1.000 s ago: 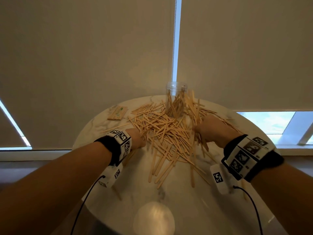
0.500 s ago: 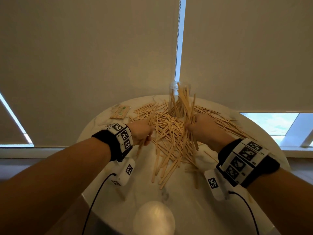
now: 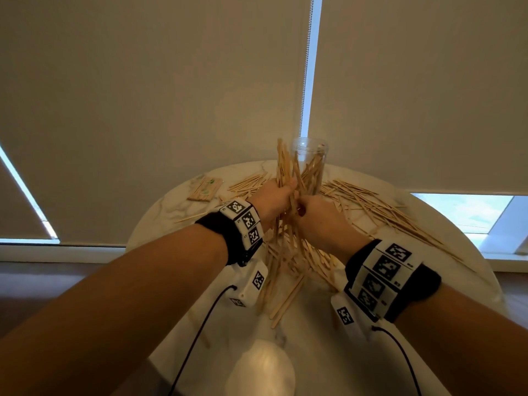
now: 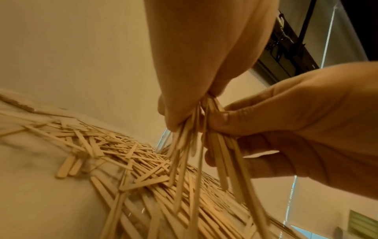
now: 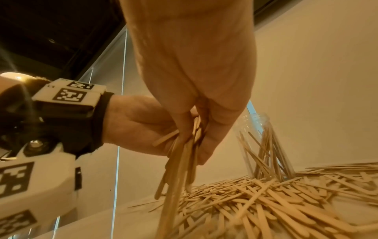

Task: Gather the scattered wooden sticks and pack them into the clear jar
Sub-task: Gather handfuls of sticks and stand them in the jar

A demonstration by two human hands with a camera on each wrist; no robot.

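sticks (image 3: 285, 252): pale tan wood | jar (image 3: 310, 155): clear | table (image 3: 314, 352): white marble, grey veins

round white marble-look table (image 3: 445, 270), grey veining. loose wooden sticks (image 3: 380, 212) scattered flat over far half, thickest heap mid-table (image 5: 266, 205), fanning out toward right edge. a few stragglers pointing toward near edge (image 3: 285, 298). clear jar (image 3: 310, 167) standing upright at far edge, base ringed by sticks, some sticks leaning inside it. small flat panel of joined sticks (image 3: 205, 189) at far left, lying apart from main heap, one lone stick just beside it on near side. bright round light reflection (image 3: 260, 370) on bare near part of top. near-left area bare marble only.
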